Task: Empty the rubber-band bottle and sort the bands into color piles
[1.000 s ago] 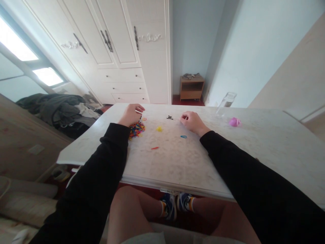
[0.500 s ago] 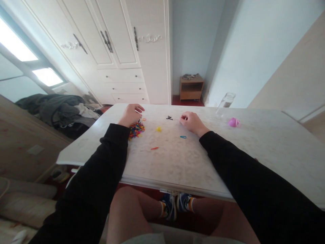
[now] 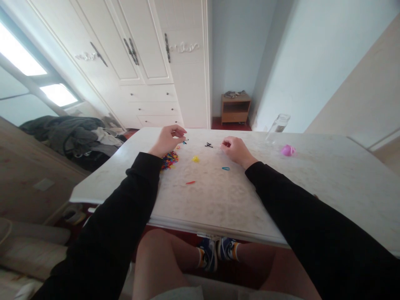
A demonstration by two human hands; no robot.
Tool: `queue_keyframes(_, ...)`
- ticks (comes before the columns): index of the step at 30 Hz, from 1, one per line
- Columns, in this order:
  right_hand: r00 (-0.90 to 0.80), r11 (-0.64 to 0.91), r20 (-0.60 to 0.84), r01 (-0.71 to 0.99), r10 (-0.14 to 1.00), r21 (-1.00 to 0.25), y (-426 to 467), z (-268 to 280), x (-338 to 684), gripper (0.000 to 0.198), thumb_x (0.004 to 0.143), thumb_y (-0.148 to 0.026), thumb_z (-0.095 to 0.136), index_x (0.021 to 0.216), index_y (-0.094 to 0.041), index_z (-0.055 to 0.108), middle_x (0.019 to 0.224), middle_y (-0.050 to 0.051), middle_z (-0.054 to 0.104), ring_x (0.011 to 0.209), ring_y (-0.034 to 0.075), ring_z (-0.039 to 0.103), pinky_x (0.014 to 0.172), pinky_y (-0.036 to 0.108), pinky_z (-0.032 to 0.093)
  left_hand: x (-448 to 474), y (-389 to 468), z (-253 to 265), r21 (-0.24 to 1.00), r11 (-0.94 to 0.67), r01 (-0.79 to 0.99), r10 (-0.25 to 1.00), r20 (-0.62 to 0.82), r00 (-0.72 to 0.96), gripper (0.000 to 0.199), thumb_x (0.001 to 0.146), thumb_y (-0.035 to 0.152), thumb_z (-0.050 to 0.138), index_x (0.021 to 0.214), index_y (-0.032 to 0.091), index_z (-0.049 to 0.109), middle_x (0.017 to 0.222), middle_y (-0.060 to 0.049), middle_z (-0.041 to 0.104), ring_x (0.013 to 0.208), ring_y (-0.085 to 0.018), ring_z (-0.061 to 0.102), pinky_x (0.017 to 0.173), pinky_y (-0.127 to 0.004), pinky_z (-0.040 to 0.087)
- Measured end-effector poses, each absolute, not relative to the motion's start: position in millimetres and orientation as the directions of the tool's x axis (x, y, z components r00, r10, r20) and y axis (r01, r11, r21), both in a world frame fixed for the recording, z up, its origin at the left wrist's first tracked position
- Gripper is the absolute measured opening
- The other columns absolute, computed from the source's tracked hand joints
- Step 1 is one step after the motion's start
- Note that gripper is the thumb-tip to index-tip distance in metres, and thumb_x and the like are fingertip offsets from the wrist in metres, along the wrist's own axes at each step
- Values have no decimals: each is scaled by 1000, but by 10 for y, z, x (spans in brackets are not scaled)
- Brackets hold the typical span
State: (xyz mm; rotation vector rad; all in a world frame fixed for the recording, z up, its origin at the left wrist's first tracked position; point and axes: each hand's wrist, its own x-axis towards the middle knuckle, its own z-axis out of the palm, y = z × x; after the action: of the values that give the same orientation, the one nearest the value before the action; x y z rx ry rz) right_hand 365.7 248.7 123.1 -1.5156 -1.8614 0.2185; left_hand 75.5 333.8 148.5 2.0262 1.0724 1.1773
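Observation:
My left hand point(image 3: 168, 141) is raised just past a heap of small multicoloured rubber bands point(image 3: 170, 159). Its thumb and fingertips pinch a few dark and blue rubber bands point(image 3: 185, 141). Between the two hands lies a little group of black rubber bands point(image 3: 208, 145). To the right of these my right hand point(image 3: 236, 151) rests on the tabletop with curled fingers; whether anything is in them is hidden. Nearer to me are a yellow cluster of bands point(image 3: 195, 159), a blue-green band point(image 3: 225, 168) and a red one point(image 3: 190, 182).
On the right of the white table point(image 3: 206, 204) are a clear glass bottle point(image 3: 277, 128) and a pink rounded object point(image 3: 288, 150). Beyond the table stand a white wardrobe point(image 3: 190, 91) and a small wooden cabinet point(image 3: 236, 109). Clothes point(image 3: 71, 137) lie piled at the left.
My left hand has lifted off the heap and shifted right, with a few dark and blue rubber bands now pinched in it. My right hand has hardly moved.

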Motion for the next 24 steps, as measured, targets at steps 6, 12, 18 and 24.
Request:
queue_keyframes(6,-69,309,416,781,907,-543,2496,1227,3658,17,85,-17,61,67,-18,63,76,6,68,74,19,58,73,31,39,796,3291,1475,789,-542,291,831,450,327,20,70,19,84,87,16,73,86,-4,71,82,-16,68,87,-37,61)
queue_keyframes(12,-239,485,492,740,837,-466,2411,1309,3573,15,91,-22,60,83,-17,72,89,9,73,90,24,64,86,35,46,892,3205,1500,807,-560,189,791,453,410,28,70,27,90,89,17,72,81,-2,69,82,-17,69,88,-38,62)
queue_keyframes(18,-516,673,445,648,732,-356,2177,1411,3365,31,101,-29,58,127,-20,71,134,14,72,127,31,62,110,50,44,976,3169,1486,812,-580,63,731,485,480,36,69,38,95,86,18,71,84,-2,68,84,-17,69,85,-37,62)
queue_keyframes(24,-572,667,344,654,744,-356,2056,1482,3301,43,104,-31,58,146,-25,63,152,15,64,139,35,55,115,67,39,1024,3086,1531,814,-581,6,695,492,524,42,71,40,97,98,18,72,80,1,63,79,-15,68,83,-33,60)
